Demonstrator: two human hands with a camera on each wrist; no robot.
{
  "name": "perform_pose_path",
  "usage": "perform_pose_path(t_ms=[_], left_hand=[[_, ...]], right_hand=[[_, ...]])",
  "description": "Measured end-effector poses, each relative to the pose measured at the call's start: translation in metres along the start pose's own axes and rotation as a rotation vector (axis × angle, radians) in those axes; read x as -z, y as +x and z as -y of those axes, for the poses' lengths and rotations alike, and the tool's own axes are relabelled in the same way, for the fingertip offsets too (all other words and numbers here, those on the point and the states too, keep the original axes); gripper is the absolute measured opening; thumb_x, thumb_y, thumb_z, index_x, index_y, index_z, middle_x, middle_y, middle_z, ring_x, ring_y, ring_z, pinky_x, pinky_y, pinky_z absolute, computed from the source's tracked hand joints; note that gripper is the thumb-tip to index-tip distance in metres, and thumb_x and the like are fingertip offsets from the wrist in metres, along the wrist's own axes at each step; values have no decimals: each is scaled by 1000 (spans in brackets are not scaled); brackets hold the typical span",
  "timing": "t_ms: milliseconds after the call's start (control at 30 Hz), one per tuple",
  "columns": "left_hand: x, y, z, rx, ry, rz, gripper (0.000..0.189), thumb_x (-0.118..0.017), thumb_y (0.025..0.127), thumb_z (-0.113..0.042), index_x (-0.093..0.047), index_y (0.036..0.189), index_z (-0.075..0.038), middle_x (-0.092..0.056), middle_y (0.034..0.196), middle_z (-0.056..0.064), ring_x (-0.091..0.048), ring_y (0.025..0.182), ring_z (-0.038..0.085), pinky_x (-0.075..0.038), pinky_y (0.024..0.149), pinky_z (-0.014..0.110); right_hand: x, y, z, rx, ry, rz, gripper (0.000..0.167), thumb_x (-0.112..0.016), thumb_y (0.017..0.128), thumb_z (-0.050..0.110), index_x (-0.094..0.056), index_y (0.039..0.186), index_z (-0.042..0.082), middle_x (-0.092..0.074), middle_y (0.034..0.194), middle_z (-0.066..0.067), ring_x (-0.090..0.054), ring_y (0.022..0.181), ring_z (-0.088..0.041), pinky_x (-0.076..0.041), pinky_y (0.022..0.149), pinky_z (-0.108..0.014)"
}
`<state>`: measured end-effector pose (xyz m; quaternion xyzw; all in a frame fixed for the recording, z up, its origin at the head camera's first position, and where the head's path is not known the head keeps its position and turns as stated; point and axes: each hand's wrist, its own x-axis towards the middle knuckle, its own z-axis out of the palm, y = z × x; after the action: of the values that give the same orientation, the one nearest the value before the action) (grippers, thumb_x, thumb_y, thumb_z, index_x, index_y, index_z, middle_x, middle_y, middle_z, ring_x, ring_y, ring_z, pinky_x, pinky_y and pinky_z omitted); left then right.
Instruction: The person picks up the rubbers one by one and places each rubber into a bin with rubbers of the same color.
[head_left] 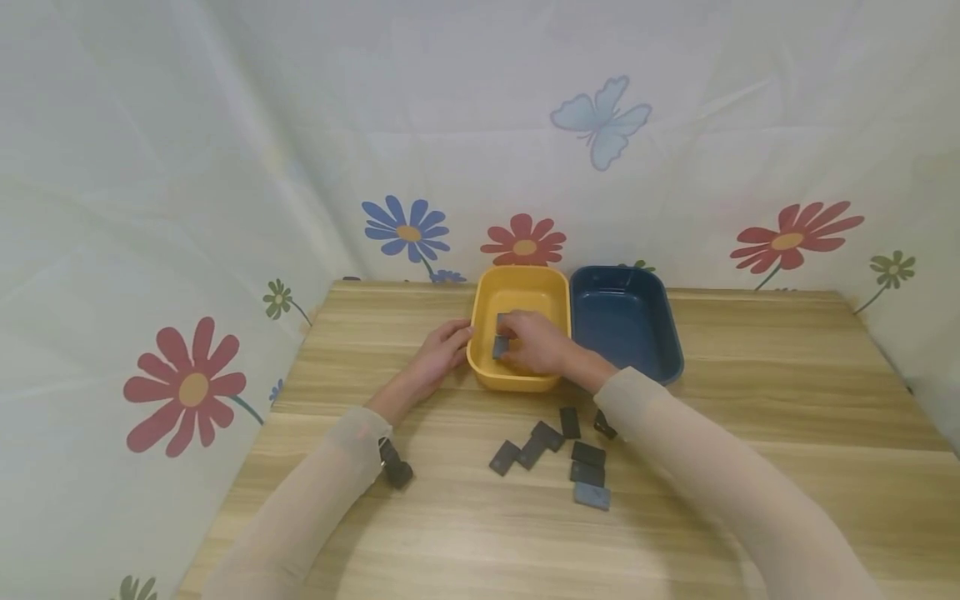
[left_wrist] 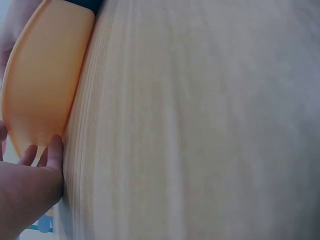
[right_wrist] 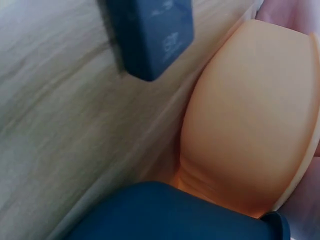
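Note:
Inside the yellow tray [head_left: 517, 383], my right hand [head_left: 536, 340] reaches down with bent fingers. Its thumb and fingers pinch a small dark grey rectangular tile [head_left: 500, 347]. Another dark tile [head_left: 502, 318] shows just beyond it, partly covered by the fingers. My left hand [head_left: 438, 358] lies against the tray's left outer side. In the left wrist view, the fingertips [left_wrist: 56, 145] of that hand touch the orange-looking tray wall [left_wrist: 52, 75] low down by the table. The right wrist view has the tray's wall [right_wrist: 245, 115] between the table and my right hand, which is mostly hidden.
An empty-looking dark blue tray [head_left: 622, 325] stands right beside the yellow one. Several dark tiles [head_left: 532, 452] lie loose in front, including a lighter grey one [head_left: 592, 496]. A dark block with pale markings [right_wrist: 155, 37] appears close up. A floral cloth [head_left: 465, 108] hangs behind the table.

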<state>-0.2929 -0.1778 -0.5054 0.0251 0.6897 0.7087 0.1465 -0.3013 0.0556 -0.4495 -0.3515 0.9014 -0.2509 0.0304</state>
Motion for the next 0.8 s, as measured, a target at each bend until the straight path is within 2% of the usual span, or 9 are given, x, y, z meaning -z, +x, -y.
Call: perform_pose_path(t_ms=[200,500,800], left_hand=[[0,0,2,-10,-9,7,58,-58,111,-31,-44,155,3,-45,160,18,-48,146,31,-49,113,36],[-2,-2,-1,-22,-3,7,58,-58,111,-31,-44,155,3,-46,159,18,-51,144,31,-49,112,35],[-2,-1,-2,-14,-1,3,57,-55,112,-28,-42,156,4,-45,160,20,-50,145,34,-49,113,37]], right_hand=[[-4,-1,-3,-2,1,-2,38,-87,88,16,-72,119,-1,-72,111,-15,-67,102,-26,-57,95,-43],[-5,-1,-3,-5,-14,-16,36,-88,87,15,-73,116,-1,-72,104,-13,-65,95,-25,-57,89,-41],[-8,2,-4,-17,-35,27,34,-88,88,16,-74,115,0,-72,96,-8,-61,87,-22,-54,83,-38]])
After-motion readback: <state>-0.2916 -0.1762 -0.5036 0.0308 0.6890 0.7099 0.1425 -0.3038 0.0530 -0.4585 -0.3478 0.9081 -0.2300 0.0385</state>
